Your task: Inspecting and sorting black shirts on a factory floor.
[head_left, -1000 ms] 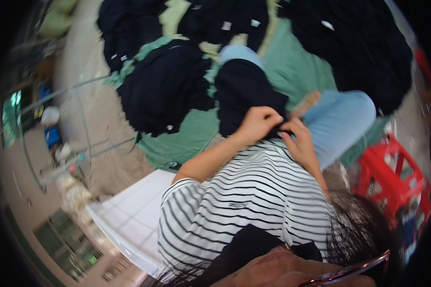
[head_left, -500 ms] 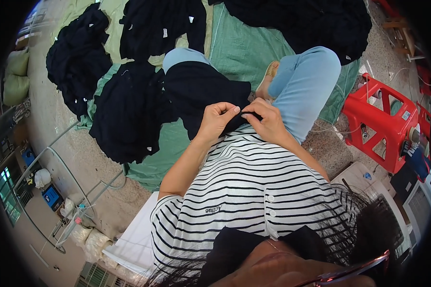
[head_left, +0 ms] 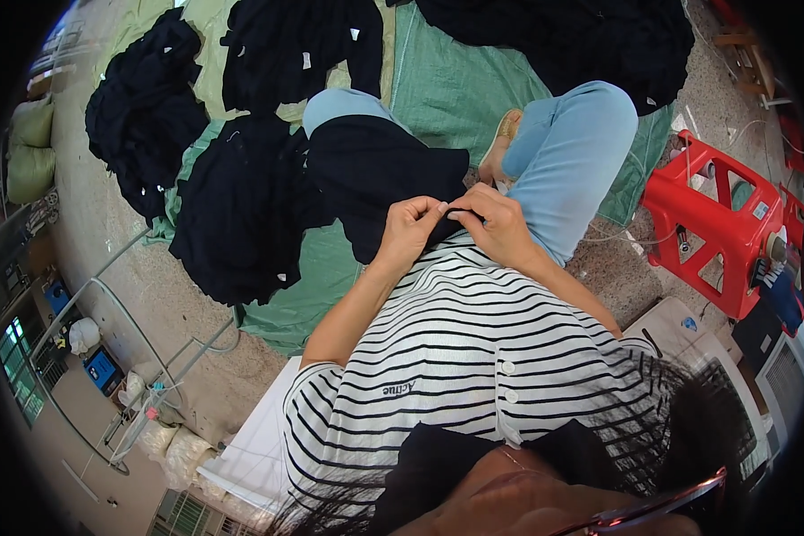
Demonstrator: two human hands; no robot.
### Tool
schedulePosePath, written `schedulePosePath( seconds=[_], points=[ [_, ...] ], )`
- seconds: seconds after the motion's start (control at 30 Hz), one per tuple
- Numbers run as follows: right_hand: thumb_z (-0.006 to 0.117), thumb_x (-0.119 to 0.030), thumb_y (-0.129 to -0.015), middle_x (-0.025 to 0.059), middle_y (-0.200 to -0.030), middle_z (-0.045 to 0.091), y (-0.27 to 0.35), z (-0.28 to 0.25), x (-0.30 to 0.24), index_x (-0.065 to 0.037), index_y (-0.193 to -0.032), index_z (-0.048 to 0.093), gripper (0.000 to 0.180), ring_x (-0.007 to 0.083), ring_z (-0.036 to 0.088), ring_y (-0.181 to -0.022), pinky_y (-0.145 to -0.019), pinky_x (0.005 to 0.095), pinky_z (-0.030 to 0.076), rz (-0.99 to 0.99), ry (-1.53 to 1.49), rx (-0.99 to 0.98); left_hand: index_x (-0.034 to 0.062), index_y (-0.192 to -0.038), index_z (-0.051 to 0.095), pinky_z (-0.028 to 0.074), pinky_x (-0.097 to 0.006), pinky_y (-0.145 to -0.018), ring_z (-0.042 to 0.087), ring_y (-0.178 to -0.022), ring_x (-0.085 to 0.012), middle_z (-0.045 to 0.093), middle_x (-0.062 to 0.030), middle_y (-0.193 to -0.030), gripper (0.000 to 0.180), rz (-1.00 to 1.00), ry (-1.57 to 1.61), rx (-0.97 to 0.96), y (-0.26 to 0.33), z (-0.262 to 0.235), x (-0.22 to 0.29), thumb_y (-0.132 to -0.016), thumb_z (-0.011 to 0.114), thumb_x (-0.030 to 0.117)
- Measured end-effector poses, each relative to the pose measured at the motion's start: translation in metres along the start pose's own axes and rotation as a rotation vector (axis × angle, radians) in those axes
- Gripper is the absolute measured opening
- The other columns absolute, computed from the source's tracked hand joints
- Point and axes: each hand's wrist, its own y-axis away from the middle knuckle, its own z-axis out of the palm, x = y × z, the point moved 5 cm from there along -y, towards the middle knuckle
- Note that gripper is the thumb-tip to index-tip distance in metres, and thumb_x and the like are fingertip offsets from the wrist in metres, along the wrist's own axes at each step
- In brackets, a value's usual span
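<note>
A dark navy garment (head_left: 380, 179) lies across my lap, over my knees in light blue jeans (head_left: 572, 152). My left hand (head_left: 408, 230) and my right hand (head_left: 500, 223) are close together at the garment's near edge, just above my striped shirt. Both pinch a small fold of the dark cloth between thumb and fingers, knuckles almost touching. My left forearm is bare and runs down to the lower left. A foot in a sandal (head_left: 500, 147) shows between my knees.
Heaps of dark garments (head_left: 232, 214) (head_left: 554, 45) lie on a green tarp (head_left: 456, 80) over the concrete floor. A red plastic stool (head_left: 719, 223) stands at the right. A white board (head_left: 255, 447) lies at the lower left, with a metal frame (head_left: 107, 295) beyond it.
The view has swung, so the heaps and red stool sit differently in the picture. Both hands stay together on the dark garment's edge, fingers shifting slightly along it.
</note>
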Motion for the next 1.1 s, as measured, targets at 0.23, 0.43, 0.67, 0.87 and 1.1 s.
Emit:
schedulePosePath(
  seconds=[0.23,0.43,0.67,0.87,1.1],
  points=[
    [0.072,-0.003,-0.077,0.0103,-0.075,0.059,0.002,0.000,0.006,0.000,-0.087,0.066,0.012,0.0268,0.059,-0.066,-0.059,0.0350,0.047,0.154,-0.123,-0.116,-0.0030,-0.083,0.067,0.035,-0.020,-0.055,0.042,-0.063,-0.0017,0.055,0.0070,-0.069,0.020,0.091,-0.153,-0.003,0.003,0.001,0.000,-0.096,0.061,0.012],
    [0.072,-0.002,-0.077,0.0108,-0.076,0.058,0.002,0.000,0.005,0.000,-0.089,0.067,0.013,0.0273,0.059,-0.068,-0.059,0.0355,0.047,0.132,-0.097,-0.109,-0.0009,-0.081,0.068,0.032,-0.019,-0.054,0.041,-0.062,-0.0004,0.055,0.0081,-0.069,0.020,-0.054,0.042,-0.017,0.000,-0.005,-0.011,-0.094,0.065,0.014],
    [0.073,-0.001,-0.076,0.0102,-0.075,0.059,0.006,0.003,0.012,0.000,-0.088,0.067,0.013,0.0254,0.058,-0.066,-0.056,0.0335,0.045,0.113,-0.058,-0.104,-0.0033,-0.079,0.065,0.031,-0.025,-0.049,0.037,-0.057,-0.0036,0.046,0.0047,-0.059,0.024,0.106,-0.340,0.055,0.005,0.004,0.003,-0.094,0.064,0.016],
    [0.073,-0.002,-0.076,0.0100,-0.076,0.060,0.006,0.003,0.009,0.000,-0.087,0.067,0.013,0.0244,0.059,-0.065,-0.056,0.0327,0.045,0.178,-0.095,-0.145,-0.0038,-0.085,0.067,0.036,-0.023,-0.053,0.043,-0.061,-0.0032,0.055,0.0051,-0.064,0.025,0.035,-0.161,0.027,0.009,-0.003,-0.007,-0.095,0.065,0.019],
    [0.070,-0.003,-0.081,0.0088,-0.076,0.060,0.006,0.003,0.014,0.000,-0.089,0.068,0.010,0.0204,0.057,-0.065,-0.057,0.0309,0.043,0.193,-0.139,-0.197,-0.0045,-0.097,0.070,0.046,-0.021,-0.065,0.056,-0.073,-0.0051,0.069,-0.0019,-0.083,0.018,-0.045,-0.126,-0.065,0.018,-0.002,-0.002,-0.091,0.069,0.012]
  ],
)
